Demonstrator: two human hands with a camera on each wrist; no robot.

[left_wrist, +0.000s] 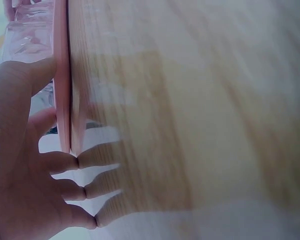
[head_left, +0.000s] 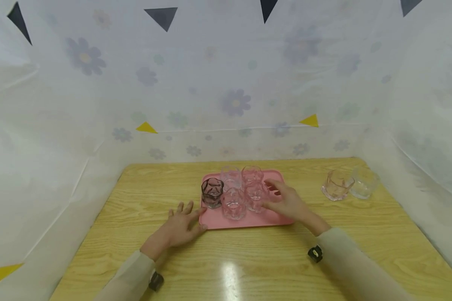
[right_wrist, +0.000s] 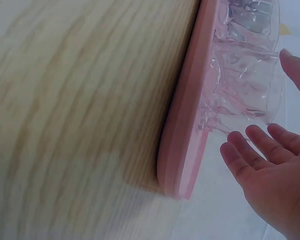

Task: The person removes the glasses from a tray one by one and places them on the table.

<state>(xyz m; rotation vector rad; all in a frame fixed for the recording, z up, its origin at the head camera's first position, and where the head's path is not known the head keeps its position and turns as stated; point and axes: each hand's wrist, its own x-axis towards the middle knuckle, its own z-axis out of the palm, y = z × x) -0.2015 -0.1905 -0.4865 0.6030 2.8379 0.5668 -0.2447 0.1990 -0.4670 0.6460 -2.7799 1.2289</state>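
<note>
A pink tray [head_left: 213, 223] lies on the table, bearing several faceted glasses. On its left side stands a dark grey glass [head_left: 212, 193]. A clear glass [head_left: 231, 177] and a pinkish glass [head_left: 252, 172] are at the back, with two more see-through glasses, one front middle [head_left: 234, 204] and one front right [head_left: 256, 196]. My left hand [head_left: 178, 228] spreads its fingers at the tray's left edge, thumb and index finger at the rim, other fingertips down on the tabletop. Thumb and fingers of my right hand [head_left: 289, 203] are parted beside the front right glass, not gripping it.
Near the table's right side stand a pinkish glass [head_left: 337, 185] and a clear glass [head_left: 363, 184], close together. White sheeting [head_left: 218, 83] with flowers and triangles rises behind the table and along both sides. Each wrist wears a small black camera [head_left: 315, 253].
</note>
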